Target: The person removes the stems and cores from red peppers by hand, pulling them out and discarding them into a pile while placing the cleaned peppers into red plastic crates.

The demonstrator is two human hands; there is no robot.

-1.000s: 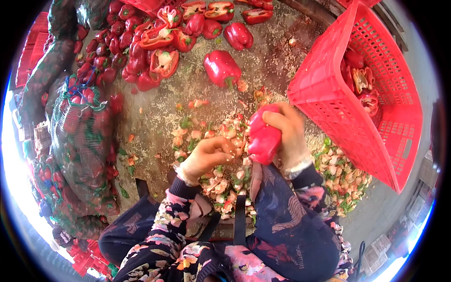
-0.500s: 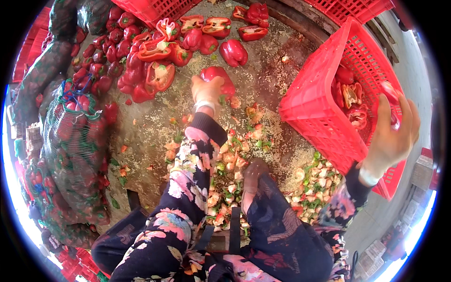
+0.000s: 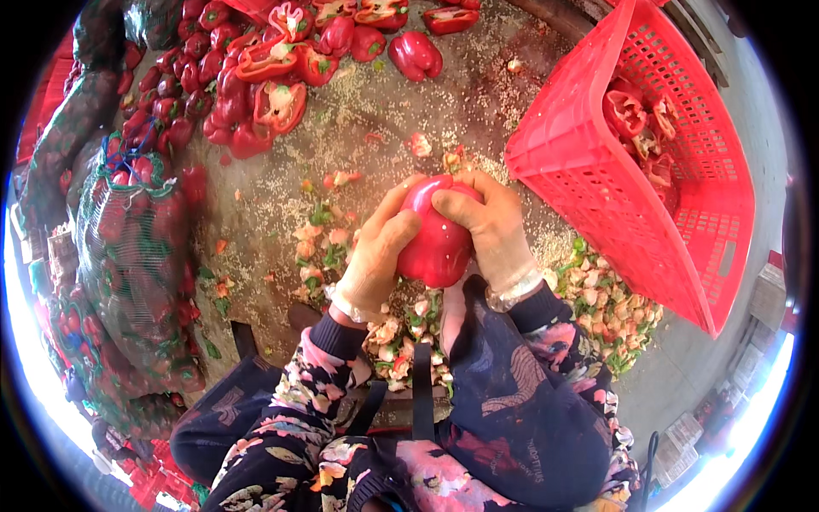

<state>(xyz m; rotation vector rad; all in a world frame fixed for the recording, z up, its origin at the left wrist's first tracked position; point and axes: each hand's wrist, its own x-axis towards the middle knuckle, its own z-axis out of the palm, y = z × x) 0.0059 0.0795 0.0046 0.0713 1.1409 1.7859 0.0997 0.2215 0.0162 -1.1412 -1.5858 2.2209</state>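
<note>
A whole red bell pepper (image 3: 437,247) is held between my two hands, above my lap and the scraps on the ground. My left hand (image 3: 374,254) closes round its left side. On the other side, my right hand (image 3: 493,224) grips it with the thumb pressed across its upper part. Both hands wear pale, thin gloves with whitish cuffs. The underside of the pepper and some fingertips are hidden. To the right stands a red plastic crate (image 3: 589,162), tilted in view, with cut red pepper pieces (image 3: 636,124) inside.
Whole and halved red peppers (image 3: 281,107) lie in a heap at the far left. Filled green mesh sacks (image 3: 132,247) stand along the left. Pepper cores and green stems (image 3: 610,303) are piled near my feet, and seeds are scattered over the ground.
My left hand has brought the pepper in from the ground towards me. My right hand has come from the crate, without the piece it held, and now grips the same pepper.
</note>
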